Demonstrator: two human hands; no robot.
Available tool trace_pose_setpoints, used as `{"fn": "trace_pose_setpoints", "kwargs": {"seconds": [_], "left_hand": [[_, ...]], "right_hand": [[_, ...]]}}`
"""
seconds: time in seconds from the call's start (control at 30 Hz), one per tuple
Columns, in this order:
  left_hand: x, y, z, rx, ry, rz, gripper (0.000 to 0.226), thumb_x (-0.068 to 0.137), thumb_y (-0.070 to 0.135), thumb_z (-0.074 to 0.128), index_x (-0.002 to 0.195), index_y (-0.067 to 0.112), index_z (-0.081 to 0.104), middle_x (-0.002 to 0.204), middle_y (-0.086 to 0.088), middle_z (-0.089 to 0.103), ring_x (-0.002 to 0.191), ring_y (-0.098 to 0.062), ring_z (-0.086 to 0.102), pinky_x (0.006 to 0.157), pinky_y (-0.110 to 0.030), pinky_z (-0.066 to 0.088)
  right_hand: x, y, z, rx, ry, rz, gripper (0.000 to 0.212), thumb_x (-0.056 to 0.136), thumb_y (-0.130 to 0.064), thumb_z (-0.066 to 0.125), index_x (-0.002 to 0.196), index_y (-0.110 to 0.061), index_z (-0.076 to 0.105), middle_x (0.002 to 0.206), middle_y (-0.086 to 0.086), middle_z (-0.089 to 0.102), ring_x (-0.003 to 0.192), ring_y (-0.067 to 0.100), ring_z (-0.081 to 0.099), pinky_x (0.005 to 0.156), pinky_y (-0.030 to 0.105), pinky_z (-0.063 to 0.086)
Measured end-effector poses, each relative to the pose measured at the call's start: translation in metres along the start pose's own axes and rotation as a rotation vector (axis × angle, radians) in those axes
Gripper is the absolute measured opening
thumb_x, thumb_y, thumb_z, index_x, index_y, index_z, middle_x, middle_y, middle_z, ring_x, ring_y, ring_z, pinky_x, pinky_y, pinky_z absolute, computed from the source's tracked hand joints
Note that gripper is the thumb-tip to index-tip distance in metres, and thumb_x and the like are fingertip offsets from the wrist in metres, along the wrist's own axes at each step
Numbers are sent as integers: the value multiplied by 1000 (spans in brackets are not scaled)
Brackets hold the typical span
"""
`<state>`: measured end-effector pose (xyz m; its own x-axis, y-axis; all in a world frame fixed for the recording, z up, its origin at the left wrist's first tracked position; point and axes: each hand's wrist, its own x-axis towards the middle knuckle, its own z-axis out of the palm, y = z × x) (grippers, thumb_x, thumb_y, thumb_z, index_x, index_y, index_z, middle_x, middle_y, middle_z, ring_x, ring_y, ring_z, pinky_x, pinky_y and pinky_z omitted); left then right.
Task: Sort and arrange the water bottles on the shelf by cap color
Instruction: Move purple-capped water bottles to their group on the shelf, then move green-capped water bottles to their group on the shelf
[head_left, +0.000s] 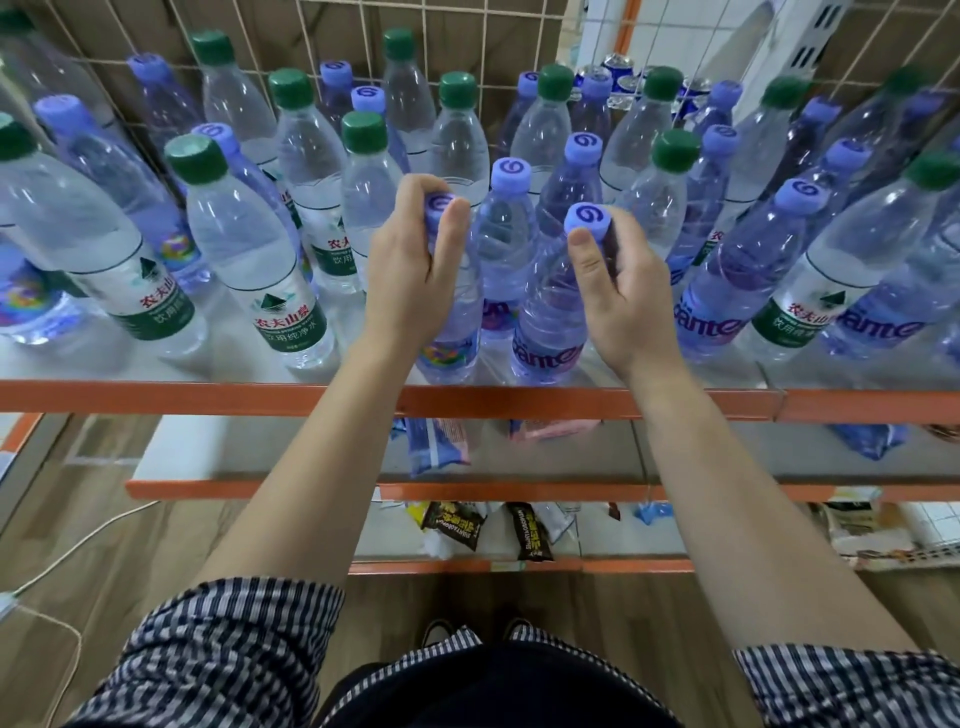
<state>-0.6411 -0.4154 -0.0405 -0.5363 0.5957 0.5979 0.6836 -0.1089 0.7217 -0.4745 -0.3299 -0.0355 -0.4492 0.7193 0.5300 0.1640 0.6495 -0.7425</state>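
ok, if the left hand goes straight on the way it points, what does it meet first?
Probably the green-cap bottle right behind it. The left hand grips a purple-cap bottle by the neck and points toward the back; the gap is hard to judge.

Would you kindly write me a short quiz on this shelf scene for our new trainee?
1. True or false: the left hand grips a green-capped bottle.
2. The bottle held by the right hand has a cap that is: A green, B purple, C red.
3. Fill in: the shelf has an ___ front edge.
Key: 1 false; 2 B; 3 orange.
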Motion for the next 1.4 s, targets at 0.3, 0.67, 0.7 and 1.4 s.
{"fn": "trace_pose_setpoints", "kwargs": {"seconds": [0.3,0.67,0.7,1.4], "left_hand": [[-13,20,-30,69,44,30,27,101,21,45,114,2,58,106,-6,64,96,-13,61,83,-16,46],[-96,-15,-111,229,99,-141,24,102,21,44,109,7,61,101,-3,67,93,-10,61,81,-8,41],[-104,-23,-120,234,110,-154,23,102,20,44,110,8,62,102,-2,67,93,-7,60,80,-6,39],[-53,-181,-252,125,37,-194,47,97,24,55,135,0,43,127,-5,48,114,-23,53,97,-32,47]], "right_hand": [[2,-33,-9,-201,231,-384,18,93,-2,54,107,4,63,106,14,65,104,24,59,94,31,47],[-66,-64,68,39,-145,-312,20,90,2,57,109,3,64,107,9,64,103,20,59,93,31,48],[-73,-65,80,44,-179,-298,20,90,2,57,109,3,64,108,10,64,104,20,59,93,32,48],[-56,-77,267,39,35,262,73,81,-53,71,135,-16,39,132,-1,56,123,12,53,103,39,47]]}}
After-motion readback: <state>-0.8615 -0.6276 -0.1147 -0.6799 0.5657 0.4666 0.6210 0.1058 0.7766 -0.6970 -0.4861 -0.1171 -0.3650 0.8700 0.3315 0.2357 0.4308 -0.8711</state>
